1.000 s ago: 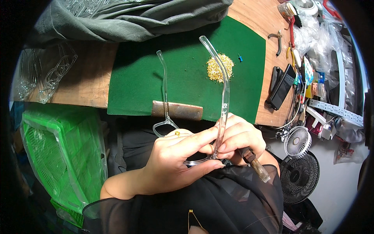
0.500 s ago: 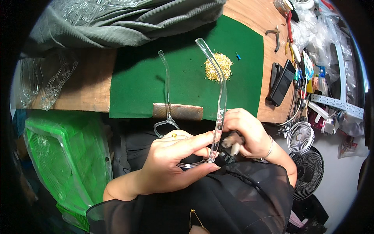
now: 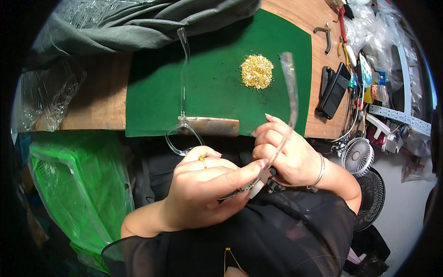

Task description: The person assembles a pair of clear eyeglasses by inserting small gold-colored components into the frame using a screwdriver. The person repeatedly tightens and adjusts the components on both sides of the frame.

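A pair of clear eyeglass frames [image 3: 184,83] is held in my left hand [image 3: 203,189], pinched between thumb and fingers near one front corner. One temple reaches up over the green mat; the other, blurred, slants up past my right hand [image 3: 286,154]. My right hand's fingers are curled round a dark tool that looks like pliers, mostly hidden, with a pale jaw tip [image 3: 256,188]. That tip sits at the corner of the frames, by my left thumb. Part of the front rim is hidden behind my left fingers.
A pile of small gold-coloured metal pieces [image 3: 257,71] lies on the green mat [image 3: 221,99]. Grey cloth [image 3: 152,27] with clear frames covers the back left. Cutters [image 3: 327,37], a black phone [image 3: 336,94] and cables are on the right. A green crate [image 3: 83,180] stands lower left.
The glasses have turned and spread: one temple moved left and up, the other right. The tool in my right hand has come against the frame's corner.
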Demonstrator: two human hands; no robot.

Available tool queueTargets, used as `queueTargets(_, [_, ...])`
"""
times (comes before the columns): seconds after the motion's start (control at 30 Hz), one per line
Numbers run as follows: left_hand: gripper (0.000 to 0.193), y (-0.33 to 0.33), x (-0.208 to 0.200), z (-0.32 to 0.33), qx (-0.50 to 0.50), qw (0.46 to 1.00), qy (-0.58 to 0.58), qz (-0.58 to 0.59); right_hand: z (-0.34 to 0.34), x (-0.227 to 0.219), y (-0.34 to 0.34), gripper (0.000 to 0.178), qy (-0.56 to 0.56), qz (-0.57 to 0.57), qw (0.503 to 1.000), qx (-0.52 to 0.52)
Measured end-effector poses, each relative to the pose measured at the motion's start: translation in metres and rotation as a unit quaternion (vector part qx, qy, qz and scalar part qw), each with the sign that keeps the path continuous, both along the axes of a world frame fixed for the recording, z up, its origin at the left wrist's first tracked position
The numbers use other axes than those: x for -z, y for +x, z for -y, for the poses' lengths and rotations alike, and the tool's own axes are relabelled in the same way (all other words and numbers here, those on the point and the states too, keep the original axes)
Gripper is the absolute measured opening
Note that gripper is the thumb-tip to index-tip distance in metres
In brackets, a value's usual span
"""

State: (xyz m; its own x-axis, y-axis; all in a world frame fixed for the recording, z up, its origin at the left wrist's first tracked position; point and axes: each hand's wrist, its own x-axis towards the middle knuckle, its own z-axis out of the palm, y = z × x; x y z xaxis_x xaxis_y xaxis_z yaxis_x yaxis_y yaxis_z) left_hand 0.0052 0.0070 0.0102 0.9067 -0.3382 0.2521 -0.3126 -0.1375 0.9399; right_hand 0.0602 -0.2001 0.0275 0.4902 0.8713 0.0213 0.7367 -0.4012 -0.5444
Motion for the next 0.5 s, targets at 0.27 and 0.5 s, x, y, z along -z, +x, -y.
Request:
queueTargets(0.27, [0.040, -0.001, 0.001, 0.001, -0.011, 0.997, 0.055, 0.048, 0.000, 0.007, -0.002, 0.023, 0.021, 0.032, 0.999, 0.016])
queueTargets(0.5, [0.037, -0.002, 0.001, 0.000, -0.012, 0.989, 0.116, 0.091, 0.003, 0.019, -0.003, 0.018, 0.019, 0.058, 0.998, 0.011])
